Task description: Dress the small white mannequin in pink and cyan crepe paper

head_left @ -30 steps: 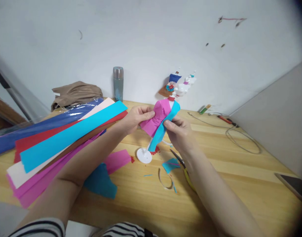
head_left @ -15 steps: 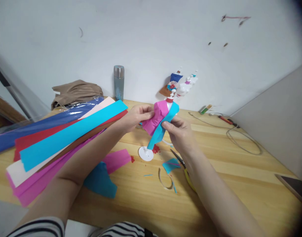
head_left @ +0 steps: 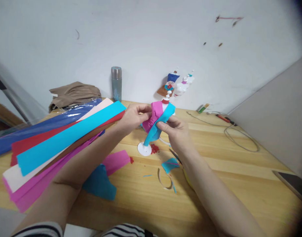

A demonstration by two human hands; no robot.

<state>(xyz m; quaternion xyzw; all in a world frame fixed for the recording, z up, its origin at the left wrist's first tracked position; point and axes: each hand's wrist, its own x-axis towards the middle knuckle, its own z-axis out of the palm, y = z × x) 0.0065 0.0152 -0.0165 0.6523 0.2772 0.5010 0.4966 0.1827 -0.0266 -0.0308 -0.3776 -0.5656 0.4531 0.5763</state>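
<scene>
Diagonally, blue paper [head_left: 163,118] crosses pink paper [head_left: 156,111], left grip [head_left: 134,117] pinching pink, right grip [head_left: 177,132] blue.

Strips [head_left: 69,137] on the counter [head_left: 239,179] at left, cloth [head_left: 75,93] and flask [head_left: 116,86] behind, dress form [head_left: 165,107] between left hand [head_left: 135,116] and right hand [head_left: 177,131]

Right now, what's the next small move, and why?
Probably smooth the blue band's lower end inward with the right hand, while the left steadies the pink piece. The band crosses the pink diagonally, the right thumb presses it mid-length, and its lower end hangs toward the white base.
</scene>
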